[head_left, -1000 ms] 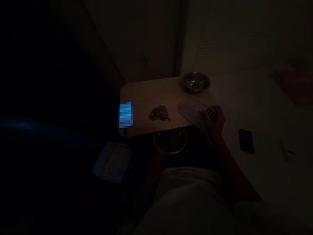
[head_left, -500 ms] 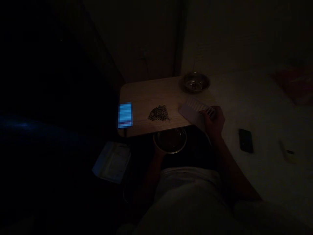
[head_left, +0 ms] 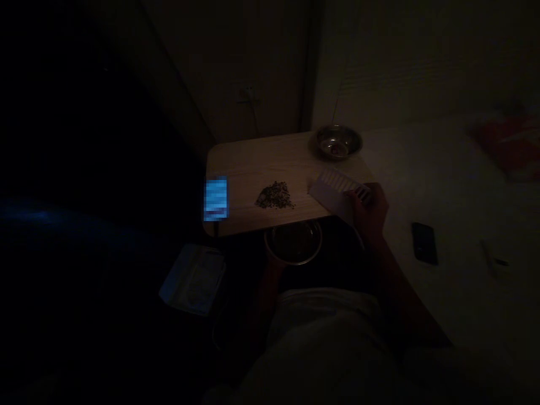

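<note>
At the right end of the table (head_left: 240,160), my right hand (head_left: 372,211) grips a pale slotted board (head_left: 331,196); a dark pile (head_left: 275,196) lies left of it, apart. My left hand (head_left: 276,269) meets a bowl (head_left: 298,263), its grip too dark to tell.

Right fingers (head_left: 358,207) hold a pale slotted piece (head_left: 329,192) — dark bits (head_left: 275,197) heaped nearby.

Right hand (head_left: 372,211) is curled in a grip, forearm (head_left: 407,289) slanting forward; left hand (head_left: 277,262) sits out front, shadowed!
</note>
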Demonstrator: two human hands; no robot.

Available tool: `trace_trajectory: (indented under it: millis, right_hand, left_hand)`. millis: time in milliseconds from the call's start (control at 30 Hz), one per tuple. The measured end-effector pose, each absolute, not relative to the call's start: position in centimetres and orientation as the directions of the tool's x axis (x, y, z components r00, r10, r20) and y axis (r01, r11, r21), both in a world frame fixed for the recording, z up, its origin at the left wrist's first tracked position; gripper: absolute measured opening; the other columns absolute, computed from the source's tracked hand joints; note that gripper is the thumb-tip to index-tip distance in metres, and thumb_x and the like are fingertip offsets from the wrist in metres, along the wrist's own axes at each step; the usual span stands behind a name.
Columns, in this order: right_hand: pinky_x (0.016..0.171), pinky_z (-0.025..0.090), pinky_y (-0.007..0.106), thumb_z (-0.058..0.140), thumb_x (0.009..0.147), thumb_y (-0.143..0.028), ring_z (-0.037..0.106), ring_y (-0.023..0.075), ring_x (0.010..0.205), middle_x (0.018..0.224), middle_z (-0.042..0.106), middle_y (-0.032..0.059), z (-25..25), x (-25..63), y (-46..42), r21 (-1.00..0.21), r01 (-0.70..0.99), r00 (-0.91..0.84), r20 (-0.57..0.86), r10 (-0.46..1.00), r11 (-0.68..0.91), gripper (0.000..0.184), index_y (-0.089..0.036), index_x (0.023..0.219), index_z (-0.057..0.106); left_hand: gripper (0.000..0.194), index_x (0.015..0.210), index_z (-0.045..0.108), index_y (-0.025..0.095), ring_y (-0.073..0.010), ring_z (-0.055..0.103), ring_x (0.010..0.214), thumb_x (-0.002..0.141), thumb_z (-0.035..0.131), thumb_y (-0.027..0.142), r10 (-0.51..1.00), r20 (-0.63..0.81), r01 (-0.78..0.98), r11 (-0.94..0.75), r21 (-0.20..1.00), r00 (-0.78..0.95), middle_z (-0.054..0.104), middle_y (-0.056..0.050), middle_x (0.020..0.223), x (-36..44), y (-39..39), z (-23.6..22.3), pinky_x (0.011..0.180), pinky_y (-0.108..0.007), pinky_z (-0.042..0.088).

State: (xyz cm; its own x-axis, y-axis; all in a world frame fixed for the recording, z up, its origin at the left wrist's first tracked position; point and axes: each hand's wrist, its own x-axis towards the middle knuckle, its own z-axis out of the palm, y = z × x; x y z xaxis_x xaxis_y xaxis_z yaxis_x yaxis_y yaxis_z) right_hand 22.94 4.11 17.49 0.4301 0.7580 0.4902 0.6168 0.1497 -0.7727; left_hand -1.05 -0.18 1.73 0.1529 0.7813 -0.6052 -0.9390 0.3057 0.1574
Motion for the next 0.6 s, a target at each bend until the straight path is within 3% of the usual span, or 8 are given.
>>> trace_trajectory:
  millis: [200,600]
  right_hand:
    - [0.065,0.045,0.032,0.075,0.08,-0.041,0.054,0.0178,0.07,0.077,0.06,-0.0005,17.7,22.8,4.1,-0.781,0.604,0.412,0.473,0.779,0.155,0.026,-0.021,0.089,0.061]
    - [0.063,0.043,0.03,0.074,0.077,-0.043,0.051,0.0162,0.068,0.073,0.056,-0.0027,18.1,22.7,3.9,-0.807,0.561,0.392,0.455,0.799,0.185,0.026,-0.022,0.083,0.06]
  left_hand:
    - [0.056,0.118,0.072,0.021,-0.0312,0.049,0.145,0.094,0.047,0.065,0.743,-0.653,-0.925,0.338,0.172,0.15,0.072,-0.008,0.13,-1.0,0.0,2.4,0.127,-0.054,0.033]
    - [0.055,0.115,0.071,0.02,-0.0295,0.047,0.148,0.097,0.044,0.064,0.731,-0.662,-0.929,0.342,0.141,0.169,0.071,-0.008,0.132,-0.8,0.0,3.5,0.129,-0.051,0.029]
